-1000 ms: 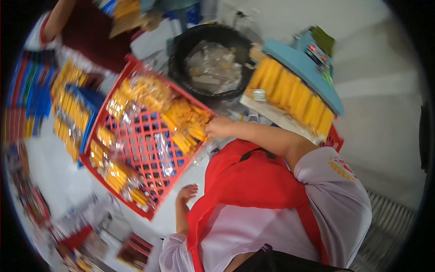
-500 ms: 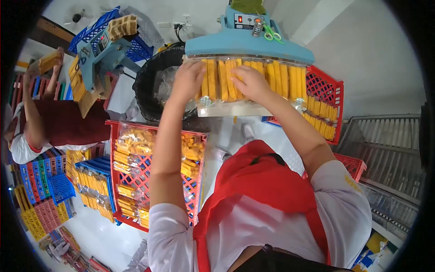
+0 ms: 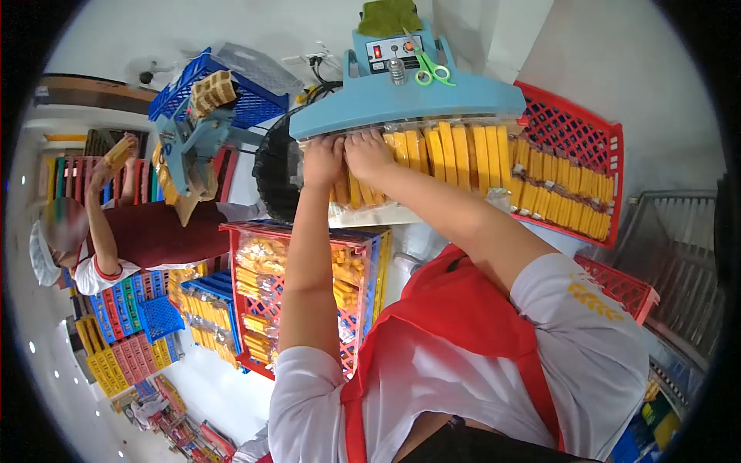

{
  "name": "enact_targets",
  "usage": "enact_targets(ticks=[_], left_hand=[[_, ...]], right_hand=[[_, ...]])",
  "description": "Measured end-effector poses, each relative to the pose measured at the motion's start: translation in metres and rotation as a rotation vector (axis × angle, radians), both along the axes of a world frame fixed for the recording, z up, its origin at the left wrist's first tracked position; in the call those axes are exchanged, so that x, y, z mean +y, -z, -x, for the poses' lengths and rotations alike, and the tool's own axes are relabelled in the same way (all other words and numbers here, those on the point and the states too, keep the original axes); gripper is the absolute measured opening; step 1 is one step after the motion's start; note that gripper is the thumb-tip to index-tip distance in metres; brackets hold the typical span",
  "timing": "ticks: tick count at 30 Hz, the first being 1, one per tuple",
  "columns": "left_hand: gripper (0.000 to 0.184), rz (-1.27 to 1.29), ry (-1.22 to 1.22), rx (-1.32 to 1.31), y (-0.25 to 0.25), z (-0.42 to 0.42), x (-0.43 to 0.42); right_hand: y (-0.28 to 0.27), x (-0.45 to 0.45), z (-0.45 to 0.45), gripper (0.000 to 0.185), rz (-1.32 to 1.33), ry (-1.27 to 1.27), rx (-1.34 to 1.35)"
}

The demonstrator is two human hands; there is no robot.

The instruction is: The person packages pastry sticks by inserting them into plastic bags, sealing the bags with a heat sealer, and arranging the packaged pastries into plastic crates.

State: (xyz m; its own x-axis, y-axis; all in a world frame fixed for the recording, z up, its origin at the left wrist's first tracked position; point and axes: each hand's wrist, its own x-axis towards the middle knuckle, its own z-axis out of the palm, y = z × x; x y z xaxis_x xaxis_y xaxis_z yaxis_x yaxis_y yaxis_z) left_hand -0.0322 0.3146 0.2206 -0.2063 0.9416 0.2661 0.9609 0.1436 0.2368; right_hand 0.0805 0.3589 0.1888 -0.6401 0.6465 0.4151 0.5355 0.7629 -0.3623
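Observation:
A blue sealing machine (image 3: 409,104) with a lit red switch stands at the top centre. Several clear bags of yellow sticks (image 3: 463,158) lie side by side along its front, their upper ends at the sealing bar. At the left end of this row, my left hand (image 3: 323,160) presses at the top of a bag, fingers together. Right beside it, my right hand (image 3: 367,157) is closed at the bag's upper edge. The fingertips of both reach the bar, and the bag's edge under them is partly hidden.
Green scissors (image 3: 432,71) and a green cloth (image 3: 389,17) lie on the machine. A red crate (image 3: 617,154) of packed sticks stands right, another red crate (image 3: 234,309) lower left. A black bin (image 3: 270,174) is behind my left forearm. A co-worker (image 3: 154,231) handles a pack at the left.
From over the red crate, the view has swung to the machine. Both my hands have come to the bags; since the middle frame, my right hand has shifted left, next to my left hand.

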Motion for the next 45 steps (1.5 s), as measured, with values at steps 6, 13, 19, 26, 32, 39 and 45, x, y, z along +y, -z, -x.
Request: enact_targets(ticks=[6,13,19,26,32,39,45], left_hand=[[0.028,0.035,-0.072,0.009,0.008,-0.004,-0.007],[0.063,0.108,-0.245,0.024,0.003,-0.043,-0.047],[0.07,0.252,-0.297,0.148,0.0,-0.065,-0.042],[0.073,0.27,-0.316,0.081,0.001,-0.063,-0.042],[0.073,0.245,-0.301,0.09,0.006,-0.061,-0.043],[0.073,0.282,-0.321,0.048,0.003,-0.062,-0.045],[0.074,0.308,-0.324,0.034,-0.002,-0.064,-0.043]], right_hand=[[-0.028,0.004,-0.028,0.031,0.173,-0.199,-0.016],[-0.02,0.003,-0.102,0.058,0.098,-0.104,-0.158],[-0.02,0.007,-0.096,0.061,0.189,-0.094,-0.242],[-0.04,0.012,-0.143,0.059,0.187,0.143,-0.275],[-0.018,0.012,-0.146,0.059,0.227,0.119,-0.321],[-0.052,0.015,-0.181,0.053,0.129,0.423,-0.343],[-0.021,0.025,-0.205,0.051,0.098,0.452,-0.346]])
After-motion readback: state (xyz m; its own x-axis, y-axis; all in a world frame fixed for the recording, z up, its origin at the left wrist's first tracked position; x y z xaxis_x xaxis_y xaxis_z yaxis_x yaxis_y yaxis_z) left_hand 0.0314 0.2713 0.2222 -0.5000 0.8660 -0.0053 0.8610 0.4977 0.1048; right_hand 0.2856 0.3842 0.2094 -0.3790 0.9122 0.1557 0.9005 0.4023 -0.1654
